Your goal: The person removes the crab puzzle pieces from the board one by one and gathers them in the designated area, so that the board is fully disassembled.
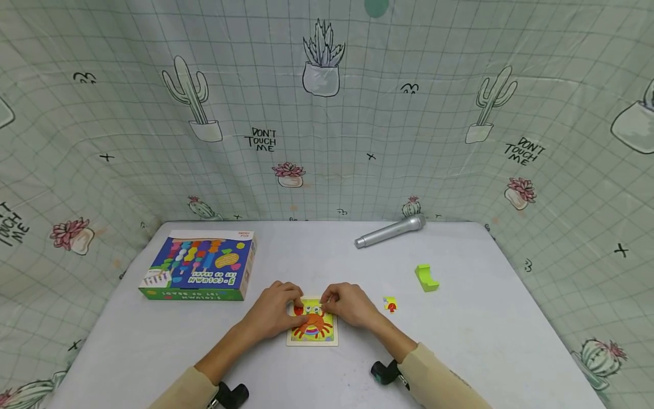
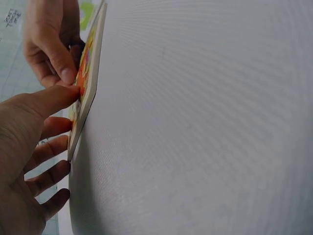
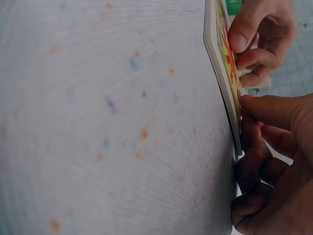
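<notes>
A square crab jigsaw puzzle with a pale frame lies on the white table, its red crab on a yellow ground. Over its left side is my left hand, the thumb pressing on the picture and the loosely spread fingers at the far left corner. At the far right corner my right hand has its fingers curled, thumb and forefinger pinching at the edge and hiding that corner. In the right wrist view the right thumb rests on the puzzle's rim. A loose yellow and red puzzle piece lies right of that hand.
A blue and green bead-toy box lies at the left. Toward the back right is a silver microphone-shaped stick, with a lime-green notched block nearer. A patterned cloth hangs behind the table. Black camera mounts sit at both wrists.
</notes>
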